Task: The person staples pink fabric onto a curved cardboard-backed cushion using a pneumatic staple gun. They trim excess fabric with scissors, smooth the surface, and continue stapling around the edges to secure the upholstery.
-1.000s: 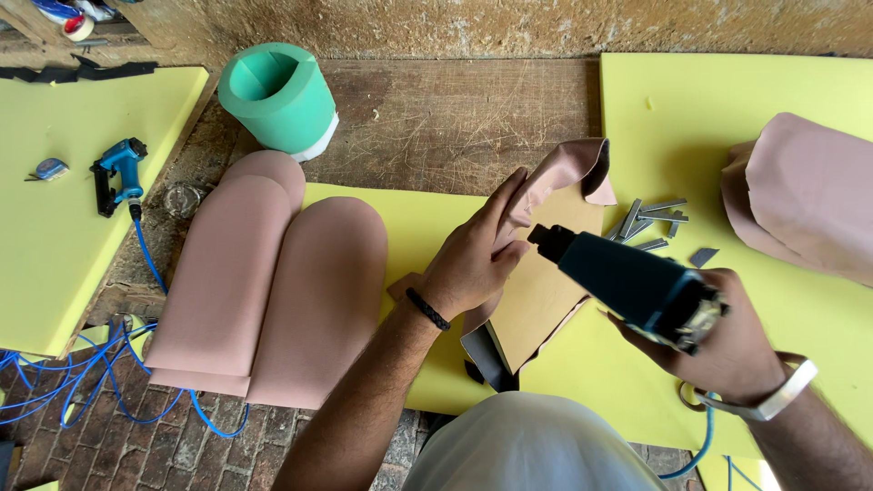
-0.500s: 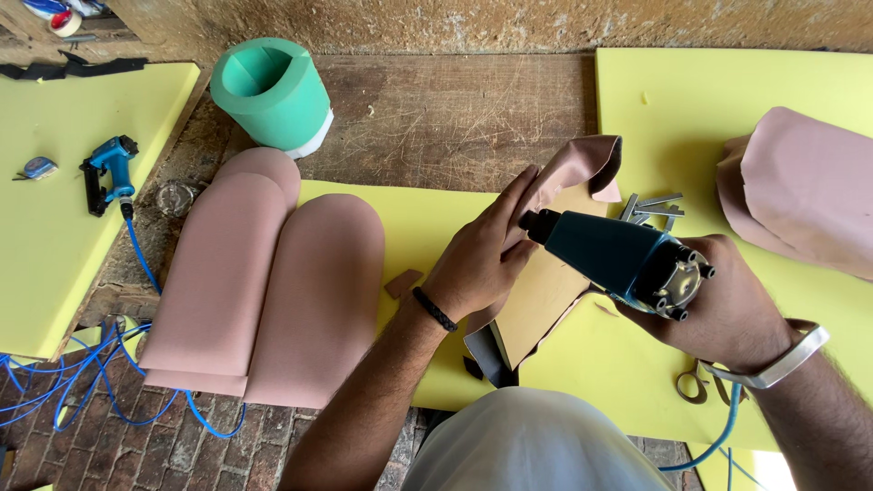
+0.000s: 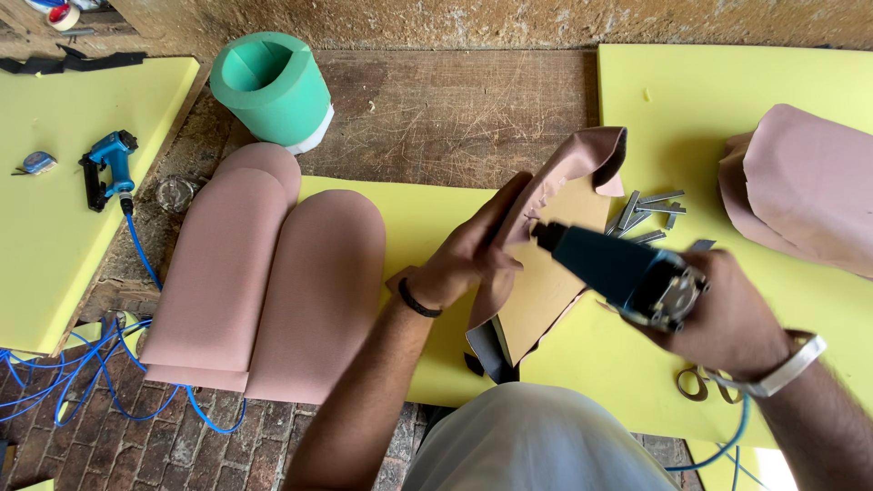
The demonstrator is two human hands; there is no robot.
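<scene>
My left hand (image 3: 473, 255) pinches pink leatherette (image 3: 582, 159) against the edge of a tan board panel (image 3: 546, 291) that stands tilted on a yellow foam sheet (image 3: 418, 218). My right hand (image 3: 727, 314) grips a dark teal pneumatic staple gun (image 3: 614, 268). Its nose touches the panel face just right of my left fingers. A white band sits on my right wrist and a black band on my left.
Two finished pink arched panels (image 3: 273, 282) lie to the left. A green foam cylinder (image 3: 273, 86) stands behind them. A blue staple gun (image 3: 109, 168) with blue hose rests on yellow foam at left. Staple strips (image 3: 650, 214), scissors (image 3: 700, 382) and a pink covered piece (image 3: 805, 195) lie at right.
My right hand has brought the staple gun leftward and down, so its nose now meets the panel. My left hand has slid lower along the folded leatherette.
</scene>
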